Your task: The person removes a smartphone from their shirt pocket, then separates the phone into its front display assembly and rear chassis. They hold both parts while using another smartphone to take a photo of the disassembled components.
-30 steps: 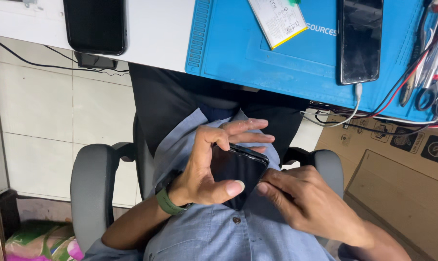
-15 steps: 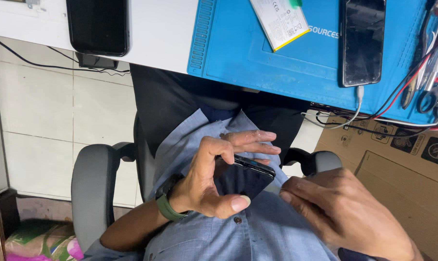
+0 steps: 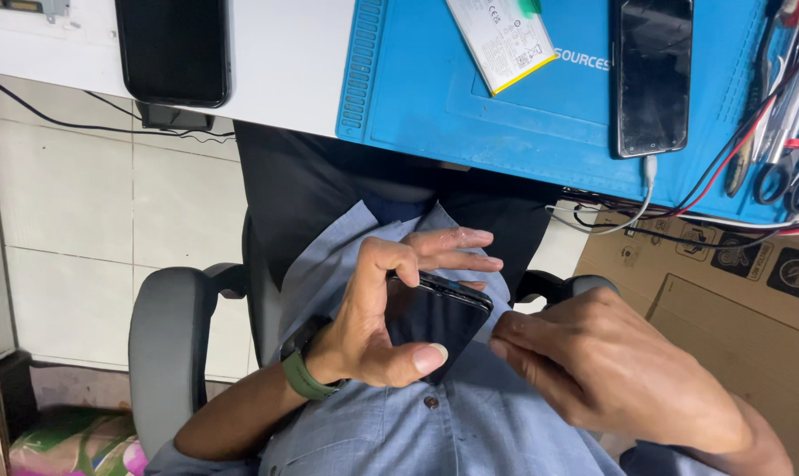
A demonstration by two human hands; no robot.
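Observation:
My left hand point(image 3: 384, 313) grips a black smartphone point(image 3: 435, 319) over my lap, thumb across its lower edge and fingers behind its top. A green wristband point(image 3: 302, 377) circles that wrist. My right hand point(image 3: 611, 370) sits just right of the phone, its fingertips pinched together at the phone's right corner. Whether they touch the phone is unclear. I sit in a grey-armed chair point(image 3: 166, 344), wearing a light blue shirt point(image 3: 399, 423).
A blue work mat point(image 3: 523, 115) on the white desk point(image 3: 285, 62) carries a second dark phone point(image 3: 653, 75) with a cable, and a white battery pack point(image 3: 501, 40). A black device point(image 3: 175, 48) lies left. Scissors and tools point(image 3: 783, 132) lie right. Cardboard boxes point(image 3: 726, 291) stand below.
My right hand drew off the phone's face to its right corner, then closed back in to the corner. My left hand turned the phone slightly and kept hold.

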